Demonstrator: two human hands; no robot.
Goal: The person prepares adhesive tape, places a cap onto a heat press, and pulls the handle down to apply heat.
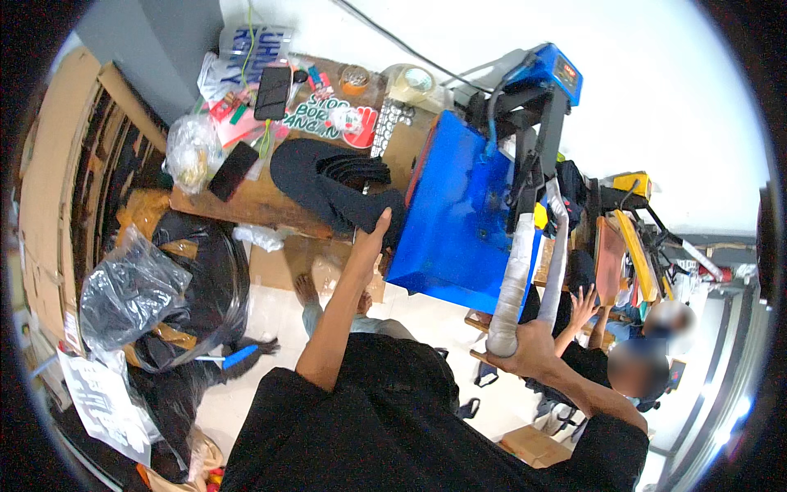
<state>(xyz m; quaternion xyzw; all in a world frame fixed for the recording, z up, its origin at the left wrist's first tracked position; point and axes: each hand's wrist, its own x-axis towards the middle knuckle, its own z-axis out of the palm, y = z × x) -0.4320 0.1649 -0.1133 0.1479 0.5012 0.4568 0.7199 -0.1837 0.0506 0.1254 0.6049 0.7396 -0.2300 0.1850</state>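
Observation:
A heat press with a blue upper platen cover (pixel 455 209) stands in front of me, its platen side toward the table. My right hand (pixel 529 349) grips the lower end of its lever handle (pixel 518 289), which is wrapped in silvery tape. A stack of folded black fabric (pixel 316 184) lies curved on the wooden table (pixel 246 212), left of the press. My left hand (pixel 370 240) is at the fabric's near right end, beside the blue cover. Its thumb lies against the cloth; the other fingers are mostly hidden.
Two phones (pixel 272 92), tape rolls (pixel 412 83) and a printed sticker (pixel 329 118) lie on the table. Black plastic-wrapped bundles (pixel 203 270) and cardboard (pixel 46 203) stand at left. A yellow press (pixel 635 255) and other people, one with a raised hand (pixel 580 307), are at right.

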